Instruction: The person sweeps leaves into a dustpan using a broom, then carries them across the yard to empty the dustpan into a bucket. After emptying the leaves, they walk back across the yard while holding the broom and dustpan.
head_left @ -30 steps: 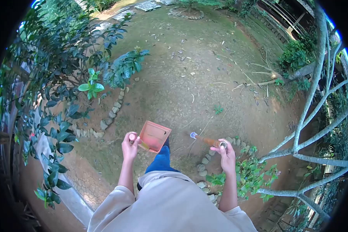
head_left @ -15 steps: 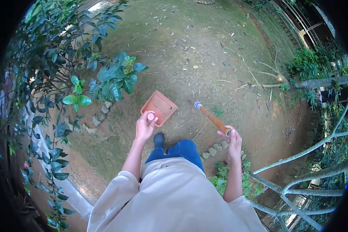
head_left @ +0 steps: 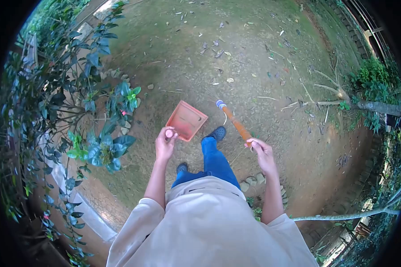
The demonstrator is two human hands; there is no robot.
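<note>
- Dustpan (head_left: 187, 121), reddish and square, hangs or rests ahead of my left foot, its shallow inside facing up toward me; I cannot tell whether its underside touches the ground (head_left: 165, 73).
- My left hand (head_left: 165, 144) is closed on the dustpan's handle, whose round pink end (head_left: 169, 133) shows between thumb and fingers. Gripping it this high probably lets the pan reach low without my bending.
- My right hand (head_left: 263, 158) grips the broom (head_left: 237, 126) at the top of its orange-brown handle, mostly with thumb and fingertips. That light hold likely leaves the long shaft free to swing.
- The broom slants away from me, its blue-and-white collar (head_left: 220, 104) near the pan's right side and apart from it. The thin bristles beyond are faint, so I cannot tell whether they meet the ground.
- My right foot (head_left: 218, 133) is forward, just beside the pan's near right corner, and my left foot (head_left: 182, 167) is back; this stance seems to suit reaching low with both arms.
- Dry leaves (head_left: 219, 53) lie scattered toward the ground's far edge, well apart from both tools. Stones (head_left: 251, 181) line a plant bed close to my right, and a leafy shrub (head_left: 106, 153) borders the left edge.
</note>
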